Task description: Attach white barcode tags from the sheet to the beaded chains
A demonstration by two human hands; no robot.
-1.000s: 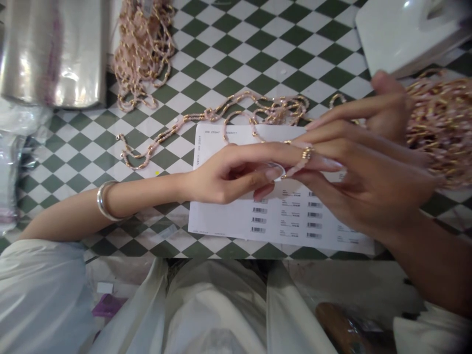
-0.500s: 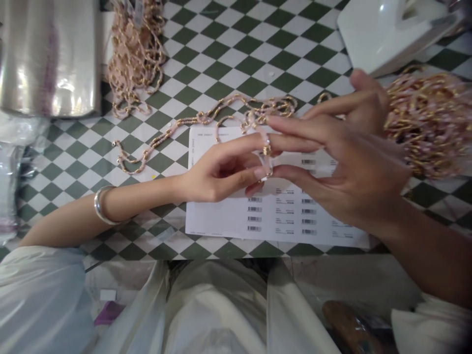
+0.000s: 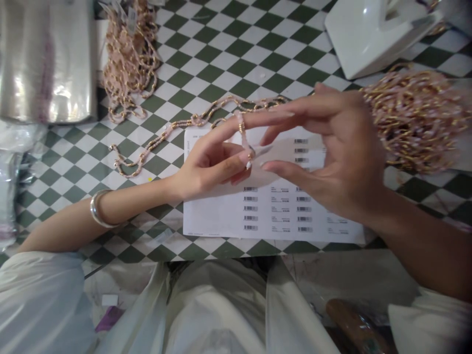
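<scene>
My left hand (image 3: 210,167) is closed on a beaded necklace (image 3: 241,129) of pink and gold beads, pinching it between thumb and fingers while the strand loops over the index finger. From the pinch, a small pale sticker-like piece (image 3: 261,150) juts toward the right; its exact form is blurred. Facing it, my right hand (image 3: 342,147) has thumb and fingers apart, with nothing clearly held. Behind the hands, the rest of the strand (image 3: 162,137) trails across the table to the left. Under both hands lies a white sheet of barcode labels (image 3: 214,216).
A pile of pink and gold necklaces (image 3: 416,118) is at the right, and a bundle of tagged ones (image 3: 131,59) at the upper left. Clear plastic bags (image 3: 47,64) lie far left. A white device (image 3: 368,39) stands at the upper right on the checkered tabletop (image 3: 217,54).
My right hand has drawn away from the necklace to the right, and its thumb and fingers have spread. My left hand has shifted slightly left, still pinching the necklace.
</scene>
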